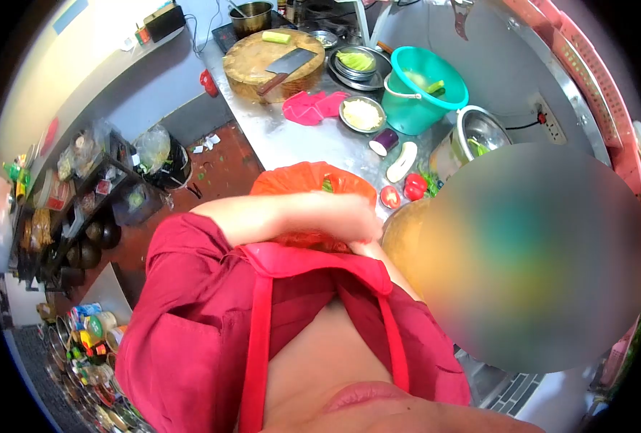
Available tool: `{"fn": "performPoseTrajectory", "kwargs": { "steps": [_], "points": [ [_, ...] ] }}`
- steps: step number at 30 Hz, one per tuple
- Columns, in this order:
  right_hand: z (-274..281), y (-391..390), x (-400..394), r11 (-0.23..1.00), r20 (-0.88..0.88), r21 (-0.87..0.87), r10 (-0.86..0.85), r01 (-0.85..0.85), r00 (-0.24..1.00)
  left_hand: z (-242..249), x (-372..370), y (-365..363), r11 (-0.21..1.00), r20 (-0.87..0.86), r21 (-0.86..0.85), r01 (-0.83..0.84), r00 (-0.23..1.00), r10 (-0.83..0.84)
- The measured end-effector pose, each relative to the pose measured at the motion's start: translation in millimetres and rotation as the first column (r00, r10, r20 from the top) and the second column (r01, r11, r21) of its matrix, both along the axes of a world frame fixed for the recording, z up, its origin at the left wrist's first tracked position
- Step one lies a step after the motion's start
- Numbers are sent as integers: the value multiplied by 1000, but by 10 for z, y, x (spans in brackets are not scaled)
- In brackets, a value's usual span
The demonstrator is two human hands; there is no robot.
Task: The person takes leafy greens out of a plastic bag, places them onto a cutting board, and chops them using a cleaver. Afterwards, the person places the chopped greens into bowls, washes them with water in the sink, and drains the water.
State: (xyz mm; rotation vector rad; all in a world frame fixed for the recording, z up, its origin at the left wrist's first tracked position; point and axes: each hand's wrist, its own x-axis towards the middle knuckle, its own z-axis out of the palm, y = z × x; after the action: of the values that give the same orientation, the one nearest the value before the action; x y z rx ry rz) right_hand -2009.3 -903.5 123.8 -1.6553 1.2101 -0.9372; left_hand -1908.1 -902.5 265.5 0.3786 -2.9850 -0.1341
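My left forearm crosses in front of my chest. My left hand [356, 221] looks closed beside my right wrist, its fingertips turned out of sight. What it holds, if anything, is hidden. My right forearm comes up from the right, and my right hand is hidden behind the left one. Just beyond and below my arms is an orange-red plastic bag [291, 180] with a bit of green showing. Near my hands on the metal table [262, 137] lie a cut tomato [389, 197], a red pepper [415, 187], a peeled whitish piece [402, 162] and a purple eggplant piece [384, 142].
A cleaver [291, 61] lies on the round chopping board [244, 68]. Nearby are a pink cloth [313, 108], a bowl of pale shreds [362, 115], a teal bucket [414, 94] and a metal pail [454, 148]. Shelves [97, 187] stand left. A blurred circle covers the right.
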Motion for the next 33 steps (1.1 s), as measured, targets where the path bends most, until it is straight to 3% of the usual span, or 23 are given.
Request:
{"fn": "performPoseTrajectory", "kwargs": {
  "steps": [2, 4, 5, 6, 7, 8, 9, 10, 11, 12, 13, 14, 15, 16, 17, 19, 21, 24, 26, 29, 30, 32, 33],
  "points": [
    [-80, -17, -43, 982, -91, -123, 136, -146, 987, -22, -117, -281, 922, 134, 269, -278, 959, 250],
    [-30, -86, -149, 925, -127, -150, 332, -349, 935, -25, -29, -398, 816, -148, 484, -317, 889, 433],
    [264, -156, -237, 840, -106, 40, 542, -541, 833, -229, -58, -488, 823, -270, 423, -379, 814, 514],
    [274, -232, -368, 686, 157, 365, 622, -630, 767, -462, -115, -612, 811, -388, 364, -458, 717, 579],
    [193, -303, -408, 653, 271, 344, 618, -674, 738, -536, -180, -693, 800, -266, 404, -444, 780, 567],
    [376, -124, -320, 769, 398, 409, 334, -491, 855, -503, -227, -707, 776, -141, 449, -442, 823, 550],
    [199, -137, -288, 837, 364, 397, 232, -376, 902, -487, -293, -634, 640, -151, 696, -326, 804, 575],
    [147, -129, -319, 822, 353, 449, 197, -350, 915, -610, -387, -605, 825, -225, 478, -302, 865, 448],
    [145, -86, -379, 776, 370, 513, 185, -366, 911, -405, -358, -448, 824, -180, 443, -354, 865, 469],
    [152, -79, -413, 730, 391, 569, 166, -379, 905, -384, -351, -382, 638, -153, 668, -382, 769, 621],
    [182, -110, -422, 694, 414, 604, 148, -393, 898, -240, -180, -386, 675, -151, 690, -260, 861, 485],
    [208, -147, -419, 674, 423, 626, 131, -393, 897, -300, -70, -358, 781, -402, 606, -149, 791, 462],
    [246, -193, -388, 661, 426, 638, 123, -394, 897, -329, 102, -326, 877, -520, 380, -294, 716, 465],
    [278, -252, -344, 661, 429, 642, 112, -389, 896, -355, 245, -299, 891, -626, 132, -434, 660, 414],
    [294, -330, -310, 659, 435, 644, 101, -387, 895, -416, 399, -320, 843, -439, 204, -498, 723, 533],
    [346, -368, -266, 677, 463, 623, 83, -391, 883, -488, 786, -247, 706, -22, 306, -639, 737, 676],
    [376, -409, -194, 700, 470, 634, -13, -328, 882, -465, 929, -86, 678, -67, 291, -674, 693, 718],
    [240, -561, -266, 663, 531, 621, 37, -418, 847, -461, 853, 92, 661, -226, 419, -623, 633, 740],
    [259, -549, -224, 670, 507, 613, 74, -419, 859, -394, 680, 207, 743, -195, 377, -552, 737, 647],
    [320, -445, -205, 756, 367, 559, 142, -340, 919, -577, 540, 259, 877, -443, 393, -277, 779, 444],
    [317, -568, -259, 710, 365, 583, 205, -395, 908, -589, 567, 187, 892, -426, 390, -228, 814, 395],
    [455, -645, -218, 603, 372, 626, 326, -495, 869, -565, 676, 62, 590, -375, 738, -326, 528, 762],
    [607, -575, -109, 653, 253, 570, 437, -498, 863, -691, 713, -33, 584, -439, 722, -370, 408, 801]
  ]
}}
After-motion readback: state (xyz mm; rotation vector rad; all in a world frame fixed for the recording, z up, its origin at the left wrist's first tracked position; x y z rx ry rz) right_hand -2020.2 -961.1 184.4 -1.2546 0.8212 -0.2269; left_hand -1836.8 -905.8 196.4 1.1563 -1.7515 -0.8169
